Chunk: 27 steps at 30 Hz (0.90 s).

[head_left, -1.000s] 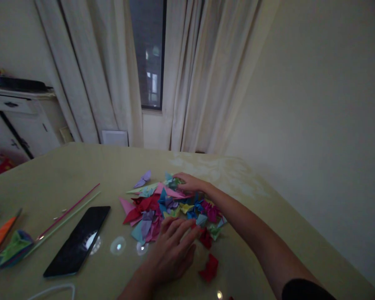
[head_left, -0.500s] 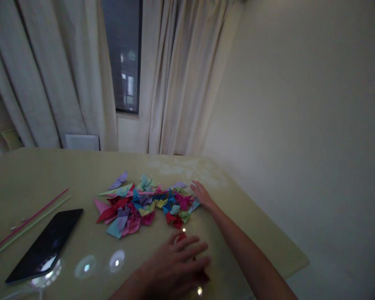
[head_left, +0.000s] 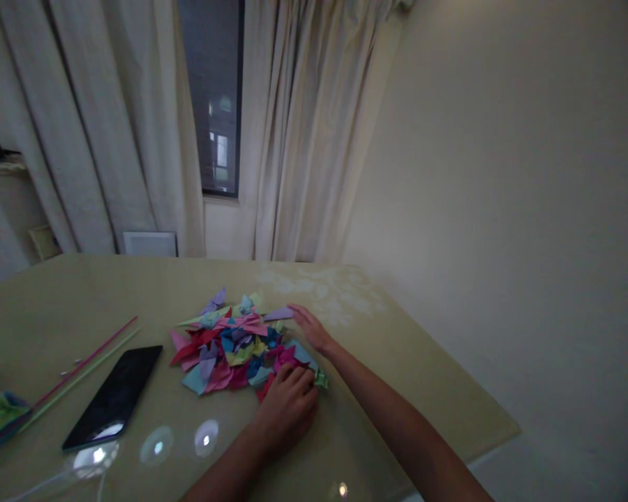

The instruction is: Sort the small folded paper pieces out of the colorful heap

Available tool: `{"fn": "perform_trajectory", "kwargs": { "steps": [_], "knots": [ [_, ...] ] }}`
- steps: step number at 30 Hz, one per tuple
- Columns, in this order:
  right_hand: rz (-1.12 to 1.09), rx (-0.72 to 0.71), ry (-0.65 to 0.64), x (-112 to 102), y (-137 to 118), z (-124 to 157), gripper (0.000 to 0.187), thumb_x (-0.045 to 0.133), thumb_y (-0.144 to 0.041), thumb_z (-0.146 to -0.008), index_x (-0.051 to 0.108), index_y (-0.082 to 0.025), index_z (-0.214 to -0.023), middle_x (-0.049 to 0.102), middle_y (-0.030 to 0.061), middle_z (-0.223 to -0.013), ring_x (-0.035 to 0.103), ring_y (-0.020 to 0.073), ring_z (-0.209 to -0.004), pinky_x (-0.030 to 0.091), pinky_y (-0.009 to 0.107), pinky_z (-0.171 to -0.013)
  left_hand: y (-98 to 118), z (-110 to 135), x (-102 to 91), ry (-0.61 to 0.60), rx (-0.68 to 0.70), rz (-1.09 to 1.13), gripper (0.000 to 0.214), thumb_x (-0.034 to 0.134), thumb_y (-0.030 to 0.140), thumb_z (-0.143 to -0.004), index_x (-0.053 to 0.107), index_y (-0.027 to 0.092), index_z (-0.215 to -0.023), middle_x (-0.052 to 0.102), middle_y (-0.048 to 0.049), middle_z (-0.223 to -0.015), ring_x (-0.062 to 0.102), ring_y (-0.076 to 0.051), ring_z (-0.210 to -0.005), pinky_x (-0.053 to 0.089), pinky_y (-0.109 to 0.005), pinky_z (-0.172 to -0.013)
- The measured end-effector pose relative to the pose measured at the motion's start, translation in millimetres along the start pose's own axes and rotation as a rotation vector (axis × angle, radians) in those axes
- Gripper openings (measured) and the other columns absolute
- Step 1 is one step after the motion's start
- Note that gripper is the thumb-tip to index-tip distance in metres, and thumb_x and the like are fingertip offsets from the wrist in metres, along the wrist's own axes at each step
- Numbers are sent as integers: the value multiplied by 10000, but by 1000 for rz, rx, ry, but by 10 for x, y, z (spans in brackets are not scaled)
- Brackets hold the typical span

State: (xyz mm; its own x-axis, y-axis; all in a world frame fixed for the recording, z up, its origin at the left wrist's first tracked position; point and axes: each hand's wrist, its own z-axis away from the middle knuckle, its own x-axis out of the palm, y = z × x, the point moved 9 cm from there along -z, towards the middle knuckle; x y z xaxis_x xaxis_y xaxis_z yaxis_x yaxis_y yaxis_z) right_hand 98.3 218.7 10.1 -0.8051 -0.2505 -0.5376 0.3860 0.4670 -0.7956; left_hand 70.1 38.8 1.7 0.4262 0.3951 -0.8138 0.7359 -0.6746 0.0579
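A heap of small folded paper pieces [head_left: 235, 345] in red, pink, blue, purple, yellow and green lies in the middle of the yellowish table [head_left: 398, 369]. My left hand [head_left: 287, 408] rests palm down at the heap's near right edge, fingers curled over red and green pieces. My right hand [head_left: 308, 326] lies flat and open against the heap's far right side, fingertips touching a purple piece.
A black phone [head_left: 114, 397] lies left of the heap. A pink and a green straw [head_left: 84, 366] lie further left. A folded green-blue paper shape [head_left: 0, 417] sits at the left edge. A white cable [head_left: 57, 477] runs near the front. The table's right edge is close.
My left hand has moved forward from the bare table onto the heap's near edge. My right hand has shifted left along the heap's far side. The pieces are bunched closer together.
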Motion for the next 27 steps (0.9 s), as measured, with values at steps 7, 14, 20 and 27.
{"fn": "perform_trajectory", "kwargs": {
  "steps": [7,14,20,27],
  "knots": [
    [345,218,217,-1296,678,1319,804,417,-782,-950,607,-199,-1471,533,170,-1581,461,344,-1491,291,569,-1273,-156,-4,31,76,-123,-156,190,626,302,-1008,710,265,-1174,718,-47,-1327,613,-246,-1192,379,-462,-1082],
    [756,347,133,-1449,906,1997,721,411,-644,-1030,507,-191,-1583,456,134,-1653,440,316,-1523,326,510,-1268,93,-8,257,67,144,-67,255,536,381,-1075,689,322,-1271,738,5,-1334,596,-181,-1269,291,-420,-1185],
    [802,353,88,-1390,866,1855,738,408,-677,-1033,479,-213,-1602,393,119,-1693,377,310,-1559,304,511,-1272,-135,109,301,73,-154,-21,139,674,252,-977,743,300,-1088,760,-15,-1217,598,-226,-1248,244,-484,-1206],
    [776,365,81,-1400,820,1894,751,393,-684,-1038,437,-219,-1626,393,122,-1693,362,295,-1566,280,498,-1281,-202,156,217,40,-371,10,321,659,113,-880,778,317,-1096,729,-47,-1336,562,-292,-1327,242,-565,-1197]
  ]
}}
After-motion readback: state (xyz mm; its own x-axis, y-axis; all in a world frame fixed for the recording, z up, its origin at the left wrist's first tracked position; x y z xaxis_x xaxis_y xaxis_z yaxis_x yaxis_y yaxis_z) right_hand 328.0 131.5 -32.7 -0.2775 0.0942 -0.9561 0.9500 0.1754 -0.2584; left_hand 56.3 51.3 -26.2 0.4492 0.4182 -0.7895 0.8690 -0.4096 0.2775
